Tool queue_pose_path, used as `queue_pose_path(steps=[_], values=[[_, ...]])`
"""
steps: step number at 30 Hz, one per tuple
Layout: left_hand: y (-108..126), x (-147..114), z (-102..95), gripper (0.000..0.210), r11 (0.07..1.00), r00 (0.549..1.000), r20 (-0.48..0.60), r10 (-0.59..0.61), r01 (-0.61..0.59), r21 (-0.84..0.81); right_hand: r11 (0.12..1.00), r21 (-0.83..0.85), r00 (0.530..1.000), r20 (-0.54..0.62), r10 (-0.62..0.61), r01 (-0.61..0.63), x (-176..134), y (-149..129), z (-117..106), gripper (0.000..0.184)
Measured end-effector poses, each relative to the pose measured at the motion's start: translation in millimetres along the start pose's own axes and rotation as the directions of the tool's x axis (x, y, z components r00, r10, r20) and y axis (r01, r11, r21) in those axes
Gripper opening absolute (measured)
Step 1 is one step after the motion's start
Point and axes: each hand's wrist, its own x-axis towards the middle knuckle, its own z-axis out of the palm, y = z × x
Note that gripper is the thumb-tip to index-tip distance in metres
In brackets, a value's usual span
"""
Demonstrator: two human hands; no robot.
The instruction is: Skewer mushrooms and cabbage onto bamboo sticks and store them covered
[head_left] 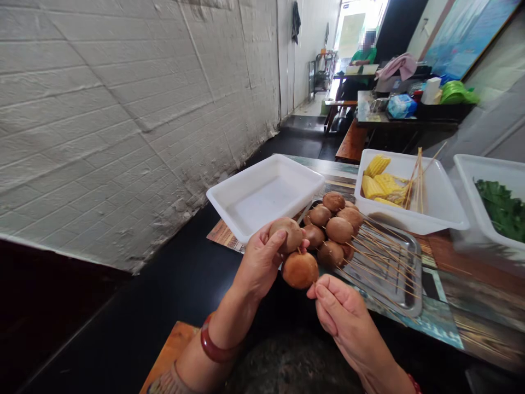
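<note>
My left hand (262,257) is closed around a brown mushroom cap (288,234), thumb on its near side. A second, more orange-brown mushroom cap (300,270) sits just below it, with a bit of thin stick showing between the two. At the lower right of that cap, my right hand (342,306) pinches the skewer, which is mostly hidden by the fingers. Beyond both hands, a metal tray (410,298) bears several skewered mushrooms (339,230), their bare stick ends pointing right.
A white plastic tub (262,191) stands behind my left hand. To the right are a white tub (443,210) with corn (383,183) and sticks, and another with green leaves (500,210). A person in green (365,54) is at a far table; a white wall (123,109) runs along the left.
</note>
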Motion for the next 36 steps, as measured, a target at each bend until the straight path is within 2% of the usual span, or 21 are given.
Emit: queue_pose_path(steps=[4, 8, 14, 24, 33, 36], values=[[0, -1, -0.9, 0.039, 1.000, 1.000, -0.019, -0.003, 0.003, -0.023, 1.000, 0.005, 1.000, 0.009, 0.006, -0.006, 1, 1, -1, 0.042], [5, -3, -1.8, 0.045, 0.996, 1.000, 0.011, 0.002, -0.001, -0.085, 1.000, 0.008, 1.000, 0.005, 0.030, -0.030, 1, 1, -4, 0.042], [3, -6, -5.7, 0.033, 0.995, 0.996, 0.082, 0.042, -0.034, -0.099, 1.000, -0.009, 1.000, -0.005, 0.022, -0.022, 0, 1, -6, 0.043], [-3, -7, -3.1, 0.029, 0.991, 0.997, -0.013, 0.079, -0.079, -0.105, 0.999, -0.038, 1.000, -0.004, 0.021, -0.021, -1, 3, -3, 0.042], [-4, -7, -3.3, 0.029, 0.990, 0.996, -0.048, 0.077, -0.082, -0.113, 0.999, -0.032, 1.000, -0.006, 0.024, -0.024, 0, 4, -3, 0.040], [-3, -5, -4.6, 0.029, 0.986, 0.991, -0.070, 0.111, -0.118, -0.117, 0.999, -0.042, 1.000, -0.006, 0.021, -0.021, -2, 4, -3, 0.040]])
